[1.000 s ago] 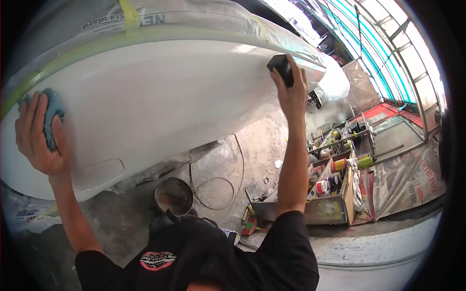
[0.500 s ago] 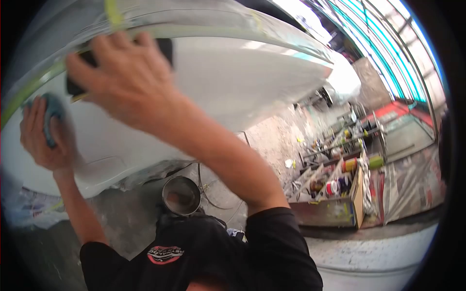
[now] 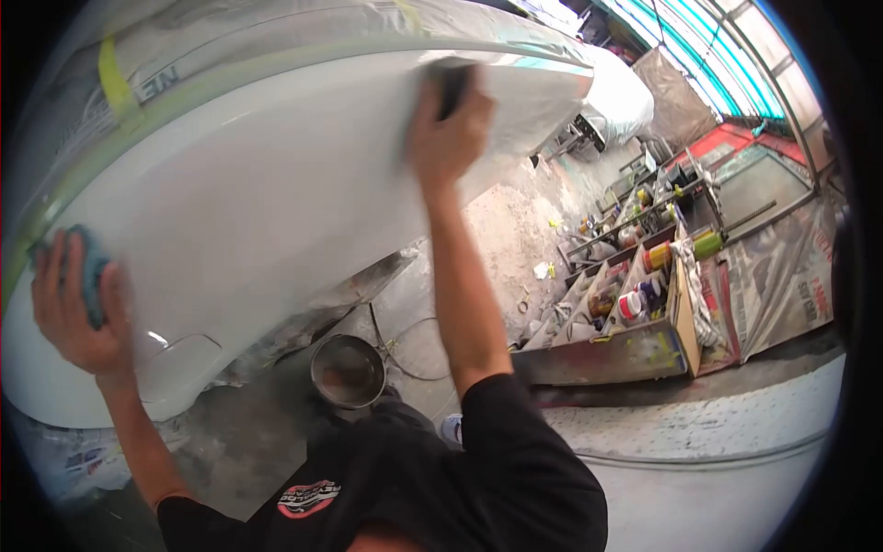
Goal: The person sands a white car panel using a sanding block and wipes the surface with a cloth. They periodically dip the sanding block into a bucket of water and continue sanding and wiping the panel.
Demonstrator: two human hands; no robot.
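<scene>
A large, smooth white car panel (image 3: 267,175) spans the upper left, bordered by yellow-green tape and plastic sheeting. My left hand (image 3: 81,308) holds a blue-green cloth (image 3: 93,276) against the panel's left end, fingers bent round it. Toward the panel's right part, near its top edge, my right hand (image 3: 451,133) grips a black block (image 3: 453,85) against the surface. Motion blurs this hand slightly, and its fingers hide part of the block.
A round metal bucket (image 3: 348,371) sits on the floor below the panel. At the right stands a wooden box (image 3: 602,354) of bottles and cans. A metal-framed rack (image 3: 704,184) lies behind it. Plastic sheeting (image 3: 782,285) covers the far right.
My right hand has moved right along the panel with the black block. My left hand still holds the cloth at the left end. The view has shifted a little.
</scene>
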